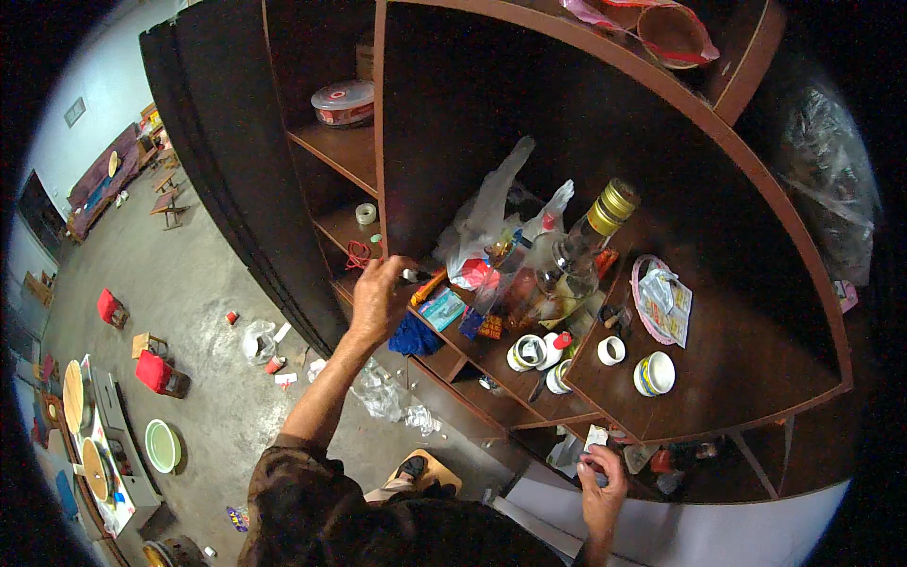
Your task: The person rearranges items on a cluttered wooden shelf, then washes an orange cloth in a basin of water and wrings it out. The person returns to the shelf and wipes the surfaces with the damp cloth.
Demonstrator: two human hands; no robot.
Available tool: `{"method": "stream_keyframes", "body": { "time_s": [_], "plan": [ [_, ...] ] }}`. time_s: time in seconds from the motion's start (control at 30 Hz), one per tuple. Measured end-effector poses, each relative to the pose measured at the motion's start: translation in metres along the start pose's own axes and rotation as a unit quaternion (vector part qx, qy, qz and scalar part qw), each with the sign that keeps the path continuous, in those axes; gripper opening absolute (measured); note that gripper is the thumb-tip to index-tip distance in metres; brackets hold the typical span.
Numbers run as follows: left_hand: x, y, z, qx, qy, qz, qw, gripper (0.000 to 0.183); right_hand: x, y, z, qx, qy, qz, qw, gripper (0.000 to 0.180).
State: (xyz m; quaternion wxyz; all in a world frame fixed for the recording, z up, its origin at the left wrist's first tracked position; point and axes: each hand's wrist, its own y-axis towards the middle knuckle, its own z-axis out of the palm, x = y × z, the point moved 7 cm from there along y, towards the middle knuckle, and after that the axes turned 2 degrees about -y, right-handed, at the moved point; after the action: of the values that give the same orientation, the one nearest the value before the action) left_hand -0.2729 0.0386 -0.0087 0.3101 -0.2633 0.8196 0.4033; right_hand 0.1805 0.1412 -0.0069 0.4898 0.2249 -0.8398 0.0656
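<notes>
My left hand reaches over the dark wooden cabinet, beside an upright divider. Near its fingertips is a small white object; whether the hand grips it is hidden. My right hand is lower, at the cabinet's front edge, with a small white packet at its pinched fingers. On the shelf between them stand a glass jar with a gold lid, white plastic bags, a blue card box, several white tubs and a tape roll.
A pink-rimmed basket with printed paper lies on the right of the shelf. A lidded food container and a tape roll sit in the left compartments. On the floor are plastic wrappings, red stools and a green basin.
</notes>
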Motion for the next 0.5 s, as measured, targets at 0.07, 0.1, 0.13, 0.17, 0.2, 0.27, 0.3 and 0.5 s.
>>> {"method": "stream_keyframes", "body": {
  "time_s": [0.07, 0.1, 0.13, 0.17, 0.2, 0.27, 0.3, 0.5],
  "plan": [
    [-0.009, 0.007, 0.028, 0.025, 0.133, 0.085, 0.987, 0.035, 0.003, 0.001, 0.003, 0.008, -0.01, 0.004, 1.0, 0.032],
    [0.004, 0.01, 0.044, 0.017, 0.159, 0.104, 0.982, 0.032, 0.003, 0.001, 0.006, 0.015, -0.013, 0.0, 1.0, 0.032],
    [0.019, 0.016, 0.065, 0.036, 0.184, 0.097, 0.977, 0.034, 0.002, 0.0, 0.009, 0.019, -0.016, -0.002, 1.0, 0.033],
    [0.031, 0.022, 0.08, 0.053, 0.211, 0.09, 0.972, 0.036, 0.002, 0.0, 0.011, 0.025, -0.02, -0.006, 0.999, 0.033],
    [0.031, 0.026, 0.088, 0.048, 0.232, 0.123, 0.964, 0.033, 0.005, -0.001, 0.014, 0.035, -0.022, 0.018, 0.999, 0.034],
    [0.039, 0.036, 0.104, 0.058, 0.273, 0.144, 0.949, 0.03, 0.004, -0.006, 0.016, 0.029, -0.012, 0.028, 0.999, 0.034],
    [0.04, 0.039, 0.115, 0.066, 0.29, 0.159, 0.942, 0.029, -0.001, -0.008, 0.015, 0.021, -0.008, 0.037, 0.999, 0.034],
    [0.074, 0.028, 0.158, 0.111, 0.213, 0.155, 0.958, 0.034, -0.016, -0.016, 0.001, 0.045, -0.007, 0.046, 0.998, 0.035]
  ]
}}
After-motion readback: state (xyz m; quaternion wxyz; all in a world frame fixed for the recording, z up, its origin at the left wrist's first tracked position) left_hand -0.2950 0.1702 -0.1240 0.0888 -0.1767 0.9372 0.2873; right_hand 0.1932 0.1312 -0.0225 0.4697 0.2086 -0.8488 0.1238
